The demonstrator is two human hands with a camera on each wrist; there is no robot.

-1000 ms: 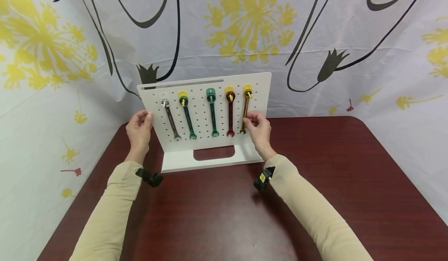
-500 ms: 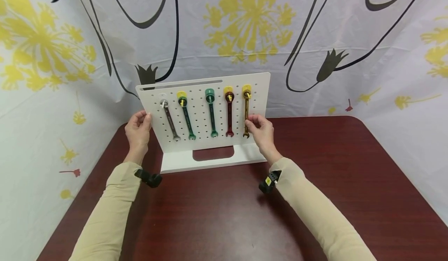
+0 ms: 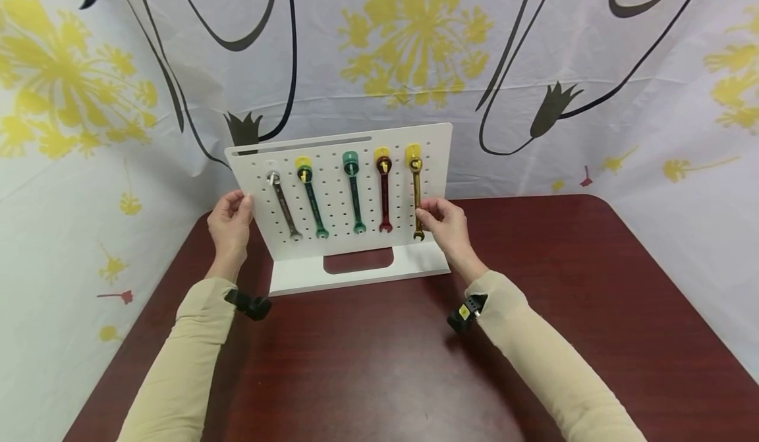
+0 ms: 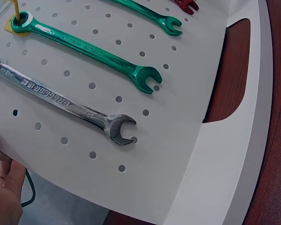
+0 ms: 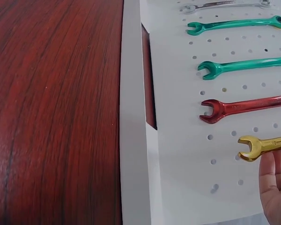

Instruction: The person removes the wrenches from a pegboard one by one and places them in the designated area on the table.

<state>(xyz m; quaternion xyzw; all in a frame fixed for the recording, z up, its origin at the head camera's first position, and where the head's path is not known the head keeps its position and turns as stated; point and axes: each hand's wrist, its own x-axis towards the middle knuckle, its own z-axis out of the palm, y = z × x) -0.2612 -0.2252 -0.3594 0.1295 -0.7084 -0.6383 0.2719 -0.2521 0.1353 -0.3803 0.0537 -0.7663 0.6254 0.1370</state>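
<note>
gold wrench (image 3: 417,188) pinched by right hand (image 3: 449,228), left hand (image 3: 230,228) gripping white pegboard (image 3: 437,175), red wrench (image 3: 385,195) beside gold one

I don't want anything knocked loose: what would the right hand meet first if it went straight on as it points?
Beyond the gold wrench that the right hand pinches, probably the white pegboard behind it, though how close they are is hard to judge.

A white fabric backdrop (image 3: 332,103) printed with yellow blooms (image 3: 421,27) and dark buds (image 3: 548,111) rises beyond the left, far and right edges of a red-brown wood-grain table (image 3: 563,257) with a rounded far-right corner.
</note>
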